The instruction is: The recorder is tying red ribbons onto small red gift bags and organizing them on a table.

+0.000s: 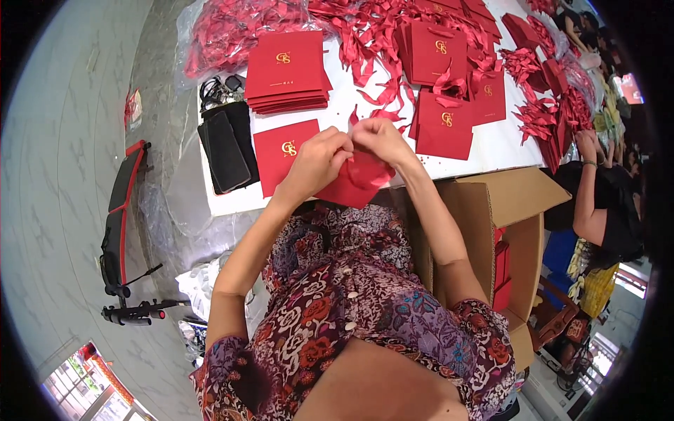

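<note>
A small red paper gift bag [345,194] hangs over the table's near edge, under my two hands. A red ribbon [371,170] curves across it. My left hand [317,165] is closed, its fingertips pinched at the upper left of the bag. Close beside it, my right hand [383,142] is closed too, pinching at the bag's top on the ribbon; the exact grip is partly hidden by the fingers. Just left of my left hand a flat red bag with gold print [284,156] lies on the table.
Behind stands a stack of red bags [286,70]; more red bags [444,123] and loose red ribbons [372,77] spread to the right. A black phone [225,153] lies at the left edge. An open cardboard box [523,245] is right of my lap; another person's arm [588,189] is beyond.
</note>
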Demonstrator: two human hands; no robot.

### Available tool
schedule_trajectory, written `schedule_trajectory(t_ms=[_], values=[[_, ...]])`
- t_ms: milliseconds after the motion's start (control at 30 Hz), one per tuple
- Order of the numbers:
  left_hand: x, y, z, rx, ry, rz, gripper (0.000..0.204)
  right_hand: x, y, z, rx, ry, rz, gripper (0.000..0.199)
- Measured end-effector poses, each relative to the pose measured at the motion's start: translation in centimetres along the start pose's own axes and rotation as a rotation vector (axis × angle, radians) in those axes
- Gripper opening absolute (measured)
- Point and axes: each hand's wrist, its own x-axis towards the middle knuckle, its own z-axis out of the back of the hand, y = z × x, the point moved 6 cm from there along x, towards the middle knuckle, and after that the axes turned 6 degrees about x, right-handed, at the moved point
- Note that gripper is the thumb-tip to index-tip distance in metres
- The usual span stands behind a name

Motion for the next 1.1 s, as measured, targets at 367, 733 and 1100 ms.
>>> schedule_trajectory(t_ms=[367,733,1100], values=[[-1.2,5.4,-0.4,0.085,-0.004,0.355,0.012,-1.9,2.1,4.9,-0.621,-0.488,0.102,0.03],[1.4,6.8,-3.8,0.431,-0.048,0.372,0.015,-0.1,0.1,2.3,-0.885,-0.538,0.025,0.024],[1.0,6.2,-3.5,0.16,-0.192,0.4,0.013,-1.2,-0.7,1.5,-0.153,-0.47,0.164,0.014]])
